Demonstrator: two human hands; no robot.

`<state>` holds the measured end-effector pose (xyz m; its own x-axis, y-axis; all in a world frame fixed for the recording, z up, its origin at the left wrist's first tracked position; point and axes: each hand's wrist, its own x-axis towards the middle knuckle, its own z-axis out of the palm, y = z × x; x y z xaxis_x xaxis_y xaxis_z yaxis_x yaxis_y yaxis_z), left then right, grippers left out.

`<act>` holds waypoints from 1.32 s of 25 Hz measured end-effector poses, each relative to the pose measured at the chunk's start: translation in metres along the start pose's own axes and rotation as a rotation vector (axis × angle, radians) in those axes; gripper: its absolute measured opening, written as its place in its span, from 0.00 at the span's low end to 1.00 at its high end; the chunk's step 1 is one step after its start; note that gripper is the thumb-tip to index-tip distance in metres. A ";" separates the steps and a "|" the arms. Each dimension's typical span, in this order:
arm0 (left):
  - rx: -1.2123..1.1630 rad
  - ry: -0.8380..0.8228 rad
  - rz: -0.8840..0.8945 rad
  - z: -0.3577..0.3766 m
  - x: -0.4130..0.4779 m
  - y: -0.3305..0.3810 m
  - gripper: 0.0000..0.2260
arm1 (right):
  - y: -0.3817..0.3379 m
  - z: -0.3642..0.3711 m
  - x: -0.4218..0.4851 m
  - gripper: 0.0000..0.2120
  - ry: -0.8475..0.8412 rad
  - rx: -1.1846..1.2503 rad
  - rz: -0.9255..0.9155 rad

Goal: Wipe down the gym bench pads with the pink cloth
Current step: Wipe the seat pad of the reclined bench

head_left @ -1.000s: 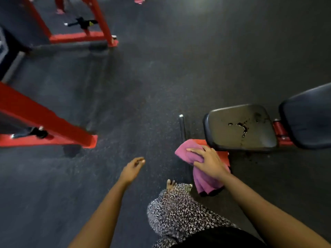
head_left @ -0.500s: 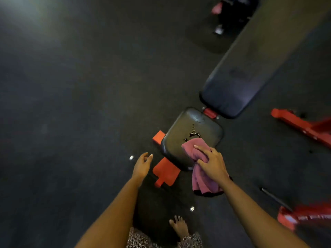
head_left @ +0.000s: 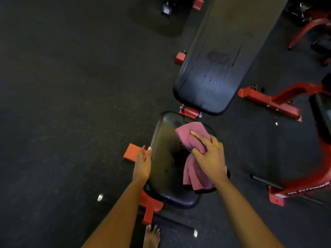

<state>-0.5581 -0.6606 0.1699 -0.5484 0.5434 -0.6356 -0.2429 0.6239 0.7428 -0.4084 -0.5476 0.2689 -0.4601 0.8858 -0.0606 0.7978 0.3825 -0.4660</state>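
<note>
The right hand (head_left: 210,158) lies on the pink cloth (head_left: 194,176), its fingers (head_left: 198,136) slightly spread and curled over a bunched fold, the thumb pinching the fabric from the left; the cloth sits on the right half of the black seat pad (head_left: 163,158), its far end crumpled near the pad's far edge, its near end hanging loose with a dark hem by the near right corner. The left hand (head_left: 142,165) rests against the seat pad's left edge, fingers straight and pressed together, holding nothing; dark specks mark the pad's middle, just left of the cloth. Past a red hinge bracket (head_left: 190,111) the long back pad (head_left: 209,77) stretches far and right, streaked with drips; a red frame foot (head_left: 131,152) juts left over the dark floor (head_left: 62,104); a bare foot (head_left: 151,236) stands at the near edge; more red equipment (head_left: 272,99) stands to the right.
</note>
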 end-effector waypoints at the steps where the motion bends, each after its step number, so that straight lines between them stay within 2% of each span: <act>1: 0.047 -0.004 0.010 0.008 0.008 0.001 0.26 | 0.004 0.005 0.019 0.23 -0.005 -0.023 -0.012; 5: 0.260 0.129 0.026 0.022 0.012 -0.001 0.28 | -0.001 0.039 0.088 0.23 -0.049 -0.146 -0.071; 9: 0.318 0.179 0.065 0.026 0.017 -0.001 0.36 | -0.046 0.096 0.111 0.26 -0.212 -0.310 -0.198; 12: 0.321 0.188 0.090 0.027 0.020 -0.005 0.37 | -0.045 0.117 0.111 0.22 -0.232 -0.378 -0.250; 14: 0.306 0.175 0.101 0.027 0.021 -0.006 0.38 | -0.028 0.111 0.119 0.22 -0.166 -0.380 -0.163; 16: 0.295 0.164 0.104 0.027 0.020 -0.005 0.40 | -0.005 0.099 0.130 0.22 -0.098 -0.389 0.009; 25: 0.280 0.120 0.084 0.027 0.020 -0.003 0.37 | 0.084 0.051 0.131 0.22 -0.011 -0.297 0.565; 28: 0.246 0.106 0.071 0.027 0.018 -0.002 0.35 | 0.070 0.057 0.111 0.24 -0.003 -0.329 0.493; 31: 0.015 0.059 -0.084 0.025 0.017 -0.001 0.30 | 0.034 0.073 0.074 0.26 0.018 -0.295 0.323; 33: -0.222 -0.013 -0.198 0.020 0.012 0.001 0.38 | 0.008 0.087 0.045 0.27 0.004 -0.289 0.208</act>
<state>-0.5487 -0.6426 0.1589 -0.4633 0.4315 -0.7740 -0.5141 0.5806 0.6314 -0.4562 -0.5277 0.1857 -0.2753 0.9533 -0.1242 0.9518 0.2522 -0.1746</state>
